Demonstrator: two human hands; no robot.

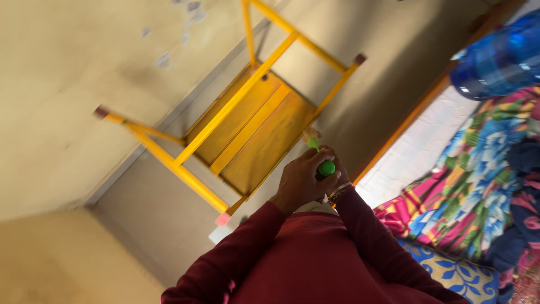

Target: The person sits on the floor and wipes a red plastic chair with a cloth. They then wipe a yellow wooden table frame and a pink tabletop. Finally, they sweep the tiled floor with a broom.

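My left hand (300, 181) is wrapped around a green-handled brush (325, 167), whose pale tip (310, 134) rests against the edge of an overturned yellow wooden stool (254, 130). My right hand (339, 179), with a bracelet at the wrist, lies right behind the left and is mostly hidden; its fingers close on the same green handle. Both arms wear dark red sleeves. The stool lies on its side with its legs pointing away from me, close to the wall.
A beige wall (62, 101) and a pale floor (388, 62) surround the stool. A bed with a flowered cloth (478, 186) and a wooden frame (405, 126) lies to the right. A large blue water bottle (500, 56) sits at the upper right.
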